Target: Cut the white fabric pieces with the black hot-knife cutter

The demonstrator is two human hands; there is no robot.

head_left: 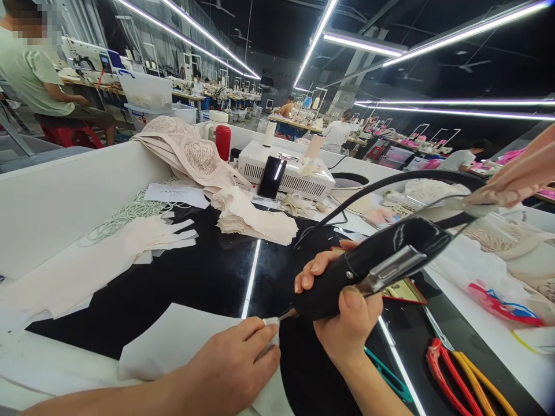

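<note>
My right hand (347, 306) is wrapped round a thick black corded hand tool (333, 283) with a metal lever along its side. The tool's thin metal tip points down and left. At that tip, my left hand (234, 361) pinches a small whitish piece (272, 322), mostly hidden by the fingers. The tip appears to touch or nearly touch the piece; I cannot tell which. A large white sheet (173, 335) lies on the glossy black tabletop (151, 289), partly under my left forearm.
Stacked beige fabric pieces (255, 216) lie ahead, beside a phone (272, 176) leaning on a white vented box (286, 167). Pale strips (95, 266) and green cord (121, 214) are left. Red-handled scissors (446, 370) and yellow-handled ones (481, 381) lie right. A person (34, 75) sits far left.
</note>
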